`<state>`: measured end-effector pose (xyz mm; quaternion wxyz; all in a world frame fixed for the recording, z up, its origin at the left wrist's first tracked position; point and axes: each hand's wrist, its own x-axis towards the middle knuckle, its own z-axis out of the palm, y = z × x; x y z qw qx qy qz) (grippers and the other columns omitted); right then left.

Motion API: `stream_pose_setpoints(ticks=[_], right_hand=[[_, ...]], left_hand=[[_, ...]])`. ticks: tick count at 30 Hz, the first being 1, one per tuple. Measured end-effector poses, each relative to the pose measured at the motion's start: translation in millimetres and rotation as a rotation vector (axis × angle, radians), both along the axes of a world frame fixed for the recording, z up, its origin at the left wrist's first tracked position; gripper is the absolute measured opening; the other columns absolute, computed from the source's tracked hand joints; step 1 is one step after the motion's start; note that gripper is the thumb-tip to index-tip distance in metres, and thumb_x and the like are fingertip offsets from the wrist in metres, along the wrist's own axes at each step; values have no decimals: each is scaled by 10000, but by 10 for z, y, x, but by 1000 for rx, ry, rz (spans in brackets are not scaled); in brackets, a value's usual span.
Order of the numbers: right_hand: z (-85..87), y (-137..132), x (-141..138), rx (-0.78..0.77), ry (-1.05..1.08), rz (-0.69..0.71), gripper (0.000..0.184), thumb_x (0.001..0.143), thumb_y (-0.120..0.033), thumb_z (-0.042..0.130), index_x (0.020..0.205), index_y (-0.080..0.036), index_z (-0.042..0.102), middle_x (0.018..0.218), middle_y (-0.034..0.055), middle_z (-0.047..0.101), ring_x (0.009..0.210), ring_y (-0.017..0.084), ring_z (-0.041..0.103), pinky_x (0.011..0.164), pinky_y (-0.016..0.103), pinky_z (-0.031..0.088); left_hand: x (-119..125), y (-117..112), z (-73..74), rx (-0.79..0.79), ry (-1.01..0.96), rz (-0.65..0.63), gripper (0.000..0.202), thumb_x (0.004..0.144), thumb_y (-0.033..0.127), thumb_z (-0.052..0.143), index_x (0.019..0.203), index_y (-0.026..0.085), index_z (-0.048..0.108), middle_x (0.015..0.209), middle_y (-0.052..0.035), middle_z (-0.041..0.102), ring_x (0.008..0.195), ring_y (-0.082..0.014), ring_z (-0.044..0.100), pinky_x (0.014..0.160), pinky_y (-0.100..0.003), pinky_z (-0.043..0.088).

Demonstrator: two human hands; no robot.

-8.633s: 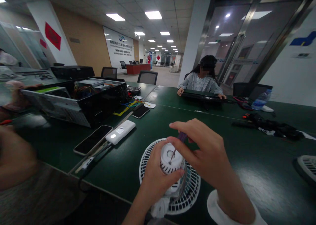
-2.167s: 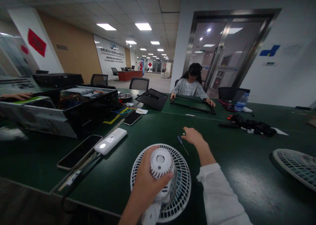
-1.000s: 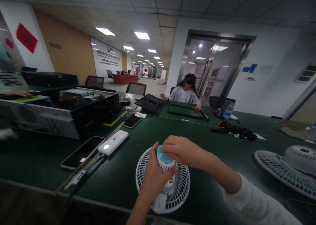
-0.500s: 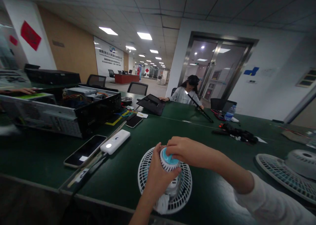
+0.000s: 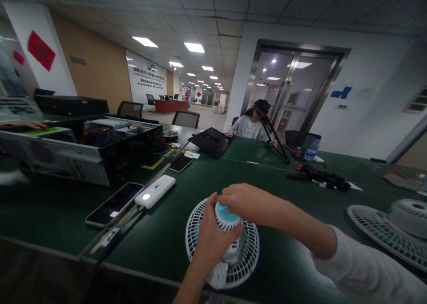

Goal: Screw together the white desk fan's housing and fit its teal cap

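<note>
A small white fan (image 5: 248, 257) lies grille-down on the green table (image 5: 300, 224) in front of me, its round motor housing (image 5: 227, 226) pointing up. My left hand (image 5: 211, 244) is wrapped round that housing from the near side. My right hand (image 5: 248, 202) is closed over a light blue cap (image 5: 224, 214) sitting on top of the housing, fingers curled on its rim. The rest of the cap is hidden under my right hand.
A white power bank (image 5: 155, 191) and a phone (image 5: 115, 205) lie to the left, beside an open computer case (image 5: 83, 146). Another fan grille (image 5: 390, 230) lies at right. Across the table a person (image 5: 250, 124) handles a black frame; dark tools (image 5: 320, 178) lie nearby.
My right hand laid the screwdriver down on the table, then came back and closed on a blue cap atop the housing. Over the last second both hands barely shift. The person opposite tilts the frame up.
</note>
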<state>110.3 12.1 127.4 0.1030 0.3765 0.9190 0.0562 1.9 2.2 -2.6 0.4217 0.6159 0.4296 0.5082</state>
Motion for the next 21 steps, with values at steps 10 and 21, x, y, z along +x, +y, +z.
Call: stream_pose_setpoints(ticks=[10,21], right_hand=[[-120,-70,-197,53,53,-378,284,789,-80,418,1062,-101,493,813,145,677,740,271,669,527,283,430],[-74,-536,10,78,259,-284,247,901,-270,369,1047,-203,556,953,105,664,893,250,618,730,368,481]], left_hand=[[7,-12,45,57,-16,-5,703,608,212,712,1207,180,345,1262,-113,472,1192,-278,445,1016,-451,327],[1,21,-16,14,-13,-10,714,608,245,704,1235,184,368,1276,-121,492,1201,-293,458,1029,-458,326]])
